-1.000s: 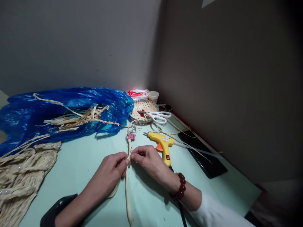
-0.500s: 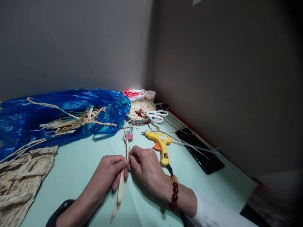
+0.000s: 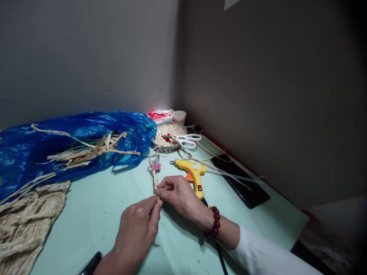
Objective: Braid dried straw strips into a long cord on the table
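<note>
A thin pale braid of dried plant fibre (image 3: 155, 179) runs toward me over the table, clamped near its far end by a pink binder clip (image 3: 156, 167). My right hand (image 3: 182, 196) pinches the braid between thumb and fingertips. Just below, my left hand (image 3: 137, 229) is closed on the strands at the braid's near end, its thumb and forefinger meeting the right fingertips. The left hand hides most of the loose strand ends. A yellow glue gun (image 3: 195, 172) lies just beyond the right hand.
A blue plastic bag (image 3: 86, 122) with loose fibre strips (image 3: 94, 149) lies at the back left. Woven fibre work (image 3: 25, 225) lies front left. White scissors (image 3: 189, 141) rest on a shallow woven basket (image 3: 160, 133), near a paper cup (image 3: 179, 116). A black phone (image 3: 243, 187) lies right.
My left hand has turned over, its back now facing up, and the broad strand that hung below it is hidden. My right hand keeps its pinch. The view has shifted slightly.
</note>
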The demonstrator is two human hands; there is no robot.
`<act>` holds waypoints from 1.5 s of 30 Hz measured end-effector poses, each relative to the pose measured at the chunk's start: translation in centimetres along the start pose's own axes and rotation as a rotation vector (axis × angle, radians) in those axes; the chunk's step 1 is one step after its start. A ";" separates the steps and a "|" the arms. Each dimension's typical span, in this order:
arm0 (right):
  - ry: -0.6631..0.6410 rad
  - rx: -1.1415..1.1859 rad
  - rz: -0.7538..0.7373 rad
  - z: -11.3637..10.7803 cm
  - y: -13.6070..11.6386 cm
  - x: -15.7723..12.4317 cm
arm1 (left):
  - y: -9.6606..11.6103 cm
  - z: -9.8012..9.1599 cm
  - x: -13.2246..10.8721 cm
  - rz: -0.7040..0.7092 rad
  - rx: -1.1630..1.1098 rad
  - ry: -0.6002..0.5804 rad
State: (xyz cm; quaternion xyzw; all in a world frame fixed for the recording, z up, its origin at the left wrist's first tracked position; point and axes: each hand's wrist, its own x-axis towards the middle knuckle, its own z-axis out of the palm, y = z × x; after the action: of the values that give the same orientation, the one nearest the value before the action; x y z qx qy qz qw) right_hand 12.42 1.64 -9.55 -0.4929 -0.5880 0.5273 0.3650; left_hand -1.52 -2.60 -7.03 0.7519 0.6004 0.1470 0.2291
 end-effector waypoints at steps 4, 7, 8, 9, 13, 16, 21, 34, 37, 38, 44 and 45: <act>0.021 -0.015 0.004 -0.2 -0.2 0.0 | -0.5 -1.4 0.4 0.002 -0.029 0.050; -0.005 -0.020 -0.013 -0.5 -0.3 -0.2 | -1.1 -1.9 1.6 -0.031 -0.250 0.065; -0.010 -0.040 -0.022 -0.5 -0.4 -0.3 | -1.3 -1.9 2.0 -0.044 -0.381 0.005; -0.009 -0.071 -0.033 -0.6 -0.5 -0.4 | -1.4 -1.7 2.3 -0.069 -0.520 -0.069; 0.003 -0.239 -0.089 -0.8 -1.1 -1.0 | -2.0 -0.4 2.9 -0.215 -0.854 -0.212; -0.014 -0.394 -0.132 -0.9 -1.7 -1.6 | -2.2 0.0 2.9 -0.239 -0.830 -0.180; 0.008 -0.743 -0.149 -0.6 -2.4 -2.5 | -2.2 -0.3 2.7 -0.169 -0.565 -0.066; -0.099 -0.954 -0.423 1.8 -2.4 -4.8 | -2.5 -0.5 2.4 -0.313 -0.879 -0.167; -0.104 -1.071 -0.604 2.2 -1.7 -4.9 | -2.9 -0.6 2.2 -0.367 -1.048 -0.236; -0.091 -1.104 -0.654 2.2 -1.6 -4.9 | -2.9 -0.7 2.1 -0.368 -1.089 -0.247; -0.053 -1.142 -0.724 1.6 -1.9 -4.7 | -2.8 -0.9 2.2 -0.359 -1.067 -0.189; -0.021 -1.090 -0.692 1.3 -2.1 -4.7 | -2.8 -0.9 2.2 -0.352 -1.032 -0.170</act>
State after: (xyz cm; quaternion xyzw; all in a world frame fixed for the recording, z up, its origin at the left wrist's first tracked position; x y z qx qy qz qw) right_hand 11.91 -3.11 -7.33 -0.3843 -0.9000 0.0097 0.2055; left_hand -3.81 0.14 -7.87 0.4395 0.5467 0.3203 0.6367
